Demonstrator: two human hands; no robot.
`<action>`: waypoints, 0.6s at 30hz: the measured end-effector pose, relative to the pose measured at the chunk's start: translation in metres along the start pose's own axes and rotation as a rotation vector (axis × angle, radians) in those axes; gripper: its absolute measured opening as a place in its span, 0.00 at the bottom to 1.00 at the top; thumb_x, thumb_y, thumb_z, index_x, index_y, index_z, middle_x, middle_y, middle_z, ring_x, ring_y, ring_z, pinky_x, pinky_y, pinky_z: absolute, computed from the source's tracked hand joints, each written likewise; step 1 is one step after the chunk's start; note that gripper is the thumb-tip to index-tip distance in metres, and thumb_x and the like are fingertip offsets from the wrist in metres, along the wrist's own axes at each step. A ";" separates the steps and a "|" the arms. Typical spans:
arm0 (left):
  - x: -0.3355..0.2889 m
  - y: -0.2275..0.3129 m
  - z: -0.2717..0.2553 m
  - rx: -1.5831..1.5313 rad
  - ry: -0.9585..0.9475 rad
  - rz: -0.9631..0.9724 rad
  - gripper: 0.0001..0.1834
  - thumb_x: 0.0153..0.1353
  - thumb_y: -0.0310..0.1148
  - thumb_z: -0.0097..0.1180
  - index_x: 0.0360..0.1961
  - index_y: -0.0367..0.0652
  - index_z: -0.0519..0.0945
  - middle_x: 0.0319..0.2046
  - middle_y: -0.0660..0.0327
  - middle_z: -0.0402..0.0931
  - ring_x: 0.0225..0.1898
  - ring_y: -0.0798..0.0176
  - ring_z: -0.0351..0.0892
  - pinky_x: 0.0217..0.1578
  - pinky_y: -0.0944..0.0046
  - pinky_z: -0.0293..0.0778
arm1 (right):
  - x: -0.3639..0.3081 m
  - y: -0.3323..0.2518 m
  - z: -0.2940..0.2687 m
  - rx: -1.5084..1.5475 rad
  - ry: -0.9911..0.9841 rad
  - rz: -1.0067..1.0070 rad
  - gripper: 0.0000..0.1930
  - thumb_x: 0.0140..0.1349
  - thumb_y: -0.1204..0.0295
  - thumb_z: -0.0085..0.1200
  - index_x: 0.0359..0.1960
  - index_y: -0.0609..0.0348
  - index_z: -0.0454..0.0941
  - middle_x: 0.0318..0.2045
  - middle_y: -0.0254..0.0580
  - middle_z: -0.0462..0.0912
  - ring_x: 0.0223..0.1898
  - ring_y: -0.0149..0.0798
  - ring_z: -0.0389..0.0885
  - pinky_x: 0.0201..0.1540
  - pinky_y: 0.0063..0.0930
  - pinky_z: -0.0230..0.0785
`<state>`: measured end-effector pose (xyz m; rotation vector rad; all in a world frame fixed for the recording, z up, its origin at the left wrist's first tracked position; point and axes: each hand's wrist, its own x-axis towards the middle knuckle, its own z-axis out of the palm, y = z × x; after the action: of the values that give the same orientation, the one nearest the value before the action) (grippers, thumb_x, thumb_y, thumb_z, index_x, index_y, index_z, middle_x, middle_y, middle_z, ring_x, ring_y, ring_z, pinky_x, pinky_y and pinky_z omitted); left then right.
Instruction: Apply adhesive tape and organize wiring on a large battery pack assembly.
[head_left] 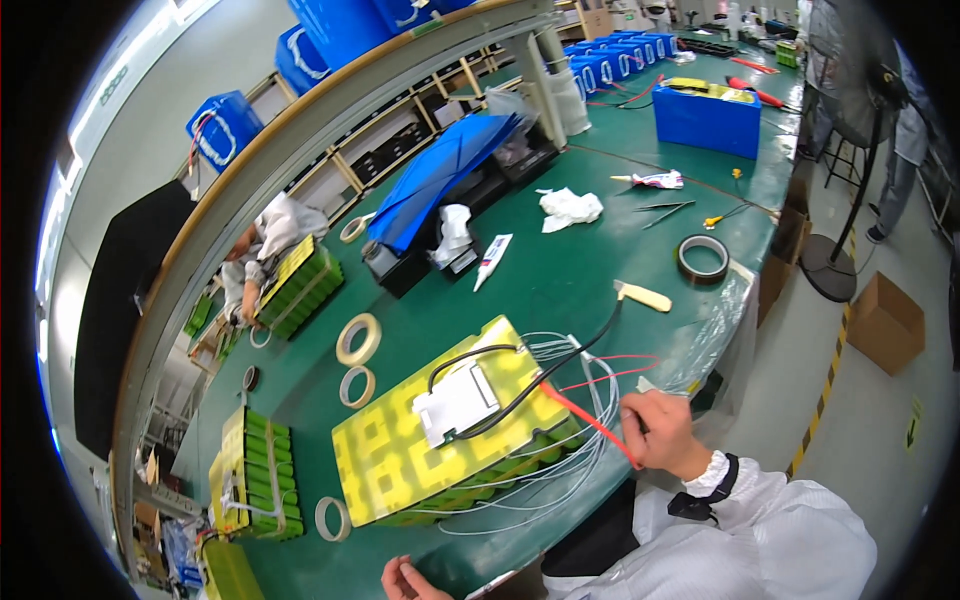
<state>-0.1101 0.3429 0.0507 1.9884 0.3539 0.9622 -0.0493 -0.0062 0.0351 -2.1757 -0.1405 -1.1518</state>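
A battery pack [400,470] with a yellow perforated top and green cells lies in front of me on the green table. A white plate [457,402] sits on its top, with black cables running from it. My right hand [662,432] is closed around the end of a thick red cable [590,420] that comes off the pack's right end. Thin pale wires [600,385] loop beside the pack, below and left of that hand. My left hand [412,580] shows only partly at the lower edge, its fingers loosely bent, with nothing visible in them.
Tape rolls [358,340] lie left of the pack; a dark roll [703,259] and a yellow-handled tool [643,296] lie beyond it. Another pack [255,475] stands at left. A blue-cased battery [707,118] stands far right. A person [285,225] works across the table.
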 end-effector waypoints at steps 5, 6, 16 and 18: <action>0.001 0.003 0.002 0.000 0.004 -0.003 0.10 0.64 0.26 0.55 0.43 0.30 0.79 0.36 0.52 0.82 0.36 0.59 0.80 0.41 0.63 0.76 | 0.000 0.001 0.002 0.008 0.028 -0.028 0.08 0.47 0.81 0.56 0.31 0.60 0.79 0.17 0.37 0.72 0.15 0.40 0.73 0.17 0.31 0.63; 0.001 0.004 0.002 -0.011 -0.006 0.001 0.10 0.64 0.26 0.55 0.43 0.30 0.79 0.36 0.52 0.82 0.36 0.59 0.80 0.41 0.63 0.76 | -0.001 0.002 0.002 -0.004 0.037 -0.027 0.08 0.47 0.81 0.56 0.31 0.60 0.79 0.17 0.37 0.72 0.15 0.40 0.73 0.17 0.31 0.63; 0.002 0.008 0.004 -0.022 0.025 -0.014 0.10 0.63 0.26 0.56 0.42 0.30 0.80 0.35 0.51 0.82 0.35 0.58 0.79 0.41 0.62 0.76 | -0.001 0.003 0.004 -0.001 0.047 -0.048 0.07 0.47 0.81 0.57 0.30 0.60 0.78 0.16 0.38 0.72 0.15 0.40 0.73 0.17 0.31 0.63; 0.002 0.007 0.004 -0.022 0.031 -0.004 0.09 0.63 0.26 0.56 0.41 0.30 0.80 0.35 0.51 0.82 0.35 0.58 0.79 0.41 0.62 0.76 | -0.001 0.003 0.004 -0.007 0.049 -0.047 0.07 0.47 0.81 0.57 0.30 0.60 0.78 0.16 0.38 0.72 0.15 0.41 0.73 0.17 0.31 0.63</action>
<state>-0.1066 0.3380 0.0562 1.9537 0.3625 0.9919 -0.0462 -0.0059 0.0312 -2.1589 -0.1672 -1.2332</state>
